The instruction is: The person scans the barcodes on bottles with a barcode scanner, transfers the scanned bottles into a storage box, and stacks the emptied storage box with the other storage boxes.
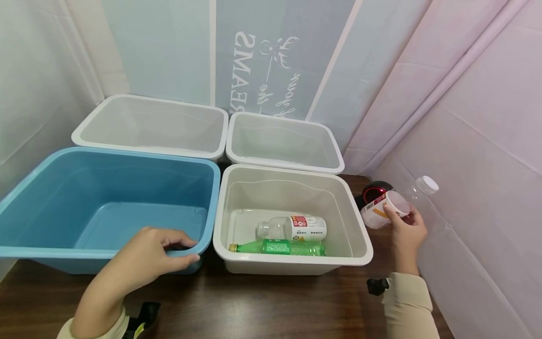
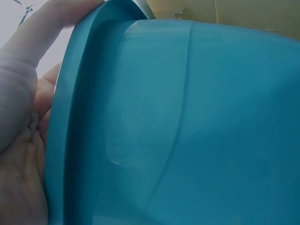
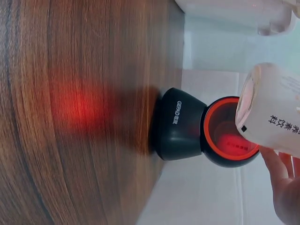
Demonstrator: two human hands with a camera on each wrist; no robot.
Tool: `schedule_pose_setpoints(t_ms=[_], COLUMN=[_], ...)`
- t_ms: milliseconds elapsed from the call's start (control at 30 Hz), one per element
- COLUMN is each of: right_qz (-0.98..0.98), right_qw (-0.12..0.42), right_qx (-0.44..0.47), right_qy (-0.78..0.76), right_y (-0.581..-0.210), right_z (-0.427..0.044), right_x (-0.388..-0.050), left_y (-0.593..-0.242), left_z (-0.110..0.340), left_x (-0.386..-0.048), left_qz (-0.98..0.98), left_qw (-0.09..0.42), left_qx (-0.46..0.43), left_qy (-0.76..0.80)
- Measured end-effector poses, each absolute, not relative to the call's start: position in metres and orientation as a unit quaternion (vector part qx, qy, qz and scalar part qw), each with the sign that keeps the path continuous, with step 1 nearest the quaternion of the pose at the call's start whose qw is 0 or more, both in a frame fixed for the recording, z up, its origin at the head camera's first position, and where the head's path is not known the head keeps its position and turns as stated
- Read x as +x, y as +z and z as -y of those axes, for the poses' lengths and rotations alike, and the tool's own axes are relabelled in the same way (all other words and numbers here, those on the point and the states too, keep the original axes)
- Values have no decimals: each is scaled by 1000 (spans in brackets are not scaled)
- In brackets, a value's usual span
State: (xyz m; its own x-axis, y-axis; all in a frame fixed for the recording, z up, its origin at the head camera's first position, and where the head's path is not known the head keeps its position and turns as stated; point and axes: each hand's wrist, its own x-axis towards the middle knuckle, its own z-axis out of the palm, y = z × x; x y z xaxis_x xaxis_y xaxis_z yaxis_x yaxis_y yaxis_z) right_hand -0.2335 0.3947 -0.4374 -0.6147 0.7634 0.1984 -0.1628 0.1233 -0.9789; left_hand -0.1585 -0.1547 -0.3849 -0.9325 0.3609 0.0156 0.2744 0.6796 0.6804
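Note:
My left hand (image 1: 154,252) grips the front right corner rim of a blue plastic bin (image 1: 106,254), fingers inside and thumb outside. The blue wall (image 2: 187,117) fills most of the left wrist view. On the right, my right hand (image 1: 407,233) holds a clear drink bottle (image 1: 374,214) with a white label and white cap, tilted so the cap points up and right. Its base is close to the red-lit window of a black barcode scanner (image 3: 180,124); whether they touch, I cannot tell. In the light grey bin (image 1: 292,268) lie a similar clear bottle (image 1: 306,228) and a green bottle (image 1: 279,247).
Two more pale bins stand behind: a larger one (image 1: 148,125) at left and a smaller one (image 1: 283,141) at right. All stand on a dark wooden table (image 1: 262,306). A printed curtain (image 1: 262,52) hangs at the back, and pale cloth (image 1: 478,188) closes the right side.

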Motion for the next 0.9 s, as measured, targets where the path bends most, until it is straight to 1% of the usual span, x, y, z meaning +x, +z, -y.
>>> schedule_pose_setpoints(t_ms=[167, 367, 567, 767, 900], right_qz=[662, 676, 719, 731, 738], right_qw=[382, 423, 457, 489, 498], right_qx=[-257, -311, -345, -348, -339], right_qy=[591, 517, 395, 326, 302], right_y=[-435, -432, -432, -434, -436], right_z=[-393, -386, -375, -364, -359], right_x=[-234, -242, -251, -260, -265], left_y=[-386, -386, -387, -386, -386], left_z=[155, 156, 156, 155, 155], left_x=[-158, -158, -158, -158, -159], left_qz=[-914, -913, -913, -914, -915], left_qw=[65, 66, 63, 59, 56], left_qx=[173, 171, 171, 175, 176], left_qy=[362, 365, 364, 361, 360])
